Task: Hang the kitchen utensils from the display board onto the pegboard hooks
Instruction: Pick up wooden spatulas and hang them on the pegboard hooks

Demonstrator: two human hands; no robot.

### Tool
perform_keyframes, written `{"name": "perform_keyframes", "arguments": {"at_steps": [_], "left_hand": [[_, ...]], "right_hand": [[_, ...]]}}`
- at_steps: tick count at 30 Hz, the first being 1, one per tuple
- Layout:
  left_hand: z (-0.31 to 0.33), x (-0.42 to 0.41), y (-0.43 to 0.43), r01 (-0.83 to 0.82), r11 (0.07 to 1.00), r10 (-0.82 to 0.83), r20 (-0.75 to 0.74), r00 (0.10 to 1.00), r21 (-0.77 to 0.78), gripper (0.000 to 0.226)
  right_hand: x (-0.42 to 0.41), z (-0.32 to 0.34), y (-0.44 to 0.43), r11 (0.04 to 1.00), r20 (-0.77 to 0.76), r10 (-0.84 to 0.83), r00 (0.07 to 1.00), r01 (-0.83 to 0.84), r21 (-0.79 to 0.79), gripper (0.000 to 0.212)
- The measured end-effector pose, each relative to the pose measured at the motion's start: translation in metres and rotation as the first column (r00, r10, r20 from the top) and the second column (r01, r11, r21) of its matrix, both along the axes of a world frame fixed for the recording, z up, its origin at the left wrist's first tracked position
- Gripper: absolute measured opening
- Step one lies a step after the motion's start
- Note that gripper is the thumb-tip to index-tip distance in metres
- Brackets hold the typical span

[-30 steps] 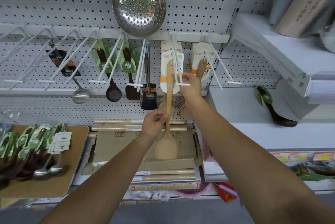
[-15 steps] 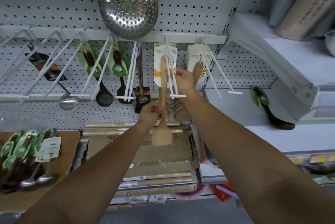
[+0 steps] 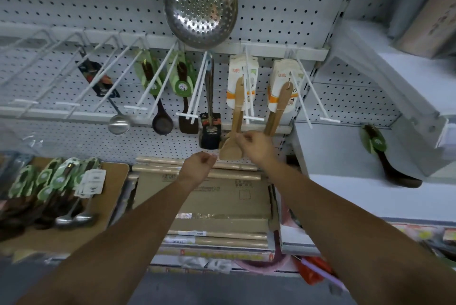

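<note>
A wooden spatula (image 3: 237, 109) hangs by its handle on a white pegboard hook (image 3: 247, 92), its blade (image 3: 229, 150) pointing down. My right hand (image 3: 255, 146) is just right of the blade, fingers loosely curled, fingertips at the spatula's neck. Lower left of the blade, my left hand (image 3: 199, 164) is loosely curled and holds nothing. On the left, the brown display board (image 3: 61, 240) carries several green-carded dark utensils (image 3: 49, 181) and two steel ladles (image 3: 74, 218).
A second wooden spatula (image 3: 278, 107) hangs on the neighbouring hook. A steel skimmer (image 3: 201, 6) hangs above; a ladle (image 3: 119, 125), dark spoons (image 3: 161, 120) and a black turner (image 3: 209, 132) hang to the left. Several bare hooks (image 3: 49, 77) stick out far left. Cardboard (image 3: 204, 196) lies below.
The spatula now hangs on the hook by itself. My left hand has let go of its handle and dropped. My right hand has come down from the hook to the blade.
</note>
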State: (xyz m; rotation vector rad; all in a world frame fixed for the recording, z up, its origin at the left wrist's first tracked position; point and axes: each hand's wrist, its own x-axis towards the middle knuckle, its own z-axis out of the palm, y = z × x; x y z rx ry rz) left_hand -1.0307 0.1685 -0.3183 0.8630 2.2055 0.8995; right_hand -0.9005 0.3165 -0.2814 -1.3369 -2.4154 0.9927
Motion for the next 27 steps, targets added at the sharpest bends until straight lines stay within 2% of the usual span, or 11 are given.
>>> {"name": "perform_keyframes", "arguments": {"at_steps": [3,5,7,10,14,20,23,27], "left_hand": [[0.008,-0.013,-0.044,0.026,0.992,-0.062,-0.296,0.953,-0.122,0.058],[0.018,-0.020,-0.081,-0.017,0.978,-0.083,-0.465,0.881,-0.206,0.065],[0.027,-0.027,-0.121,-0.071,0.953,-0.110,-0.555,0.825,-0.295,0.073],[0.037,-0.038,-0.185,-0.152,0.916,-0.112,-0.600,0.792,-0.371,0.086],[0.053,-0.050,-0.264,-0.265,0.865,-0.048,-0.597,0.801,-0.426,0.075],[0.071,-0.072,-0.386,-0.462,0.781,0.129,-0.617,0.776,-0.419,0.075],[0.069,-0.091,-0.444,-0.530,0.748,0.203,-0.622,0.756,-0.400,0.071],[0.060,-0.131,-0.524,-0.601,0.666,0.281,-0.597,0.751,-0.442,0.086]], "right_hand": [[-0.010,-0.001,-0.025,0.944,0.149,0.279,0.949,-0.299,0.140,0.052],[-0.021,0.002,-0.046,0.819,0.257,0.435,0.863,-0.498,0.285,0.066],[-0.038,0.005,-0.068,0.704,0.333,0.541,0.772,-0.633,0.323,0.073],[-0.067,0.008,-0.108,0.549,0.382,0.674,0.633,-0.774,0.315,0.078],[-0.108,0.016,-0.174,0.401,0.401,0.774,0.490,-0.869,0.289,0.078],[-0.180,0.020,-0.286,0.188,0.446,0.834,0.326,-0.927,0.326,0.082],[-0.216,0.025,-0.349,0.099,0.461,0.847,0.263,-0.932,0.350,0.076],[-0.272,0.022,-0.431,0.014,0.491,0.850,0.191,-0.940,0.341,0.067]]}}
